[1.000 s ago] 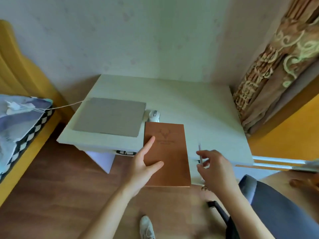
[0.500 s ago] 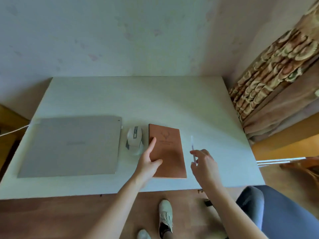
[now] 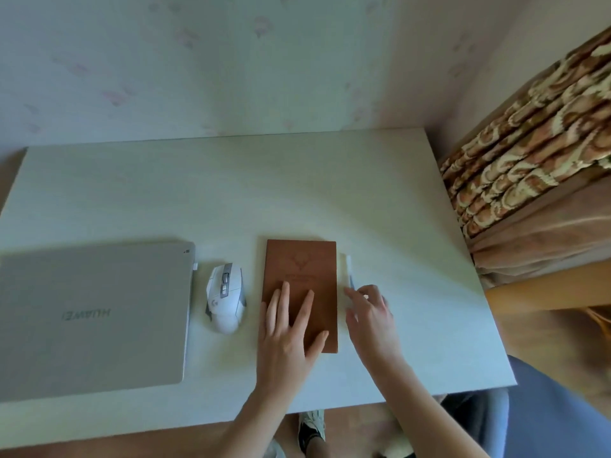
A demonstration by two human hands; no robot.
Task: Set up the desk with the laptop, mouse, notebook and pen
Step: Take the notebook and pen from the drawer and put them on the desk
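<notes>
Pale, smooth rectangular worktop (image 3: 297, 193), back edge against the wall, bare and wide behind the notebook. Closed grey laptop (image 3: 92, 319), flat matte slab, well left of the notebook, running off the left edge. Brown leather-look notebook (image 3: 309, 269), shut, embossed cover, near the front edge. Left hand (image 3: 287, 338) flat on the notebook's near half, fingers spread, gripping nothing. Right hand (image 3: 372, 317) just right of the notebook, fingers (image 3: 352, 294) curled at the pen, grip unclear. Rounded glossy white mouse (image 3: 226, 300) just left of the notebook. Slim pale pen (image 3: 349, 271) alongside the notebook's right edge.
</notes>
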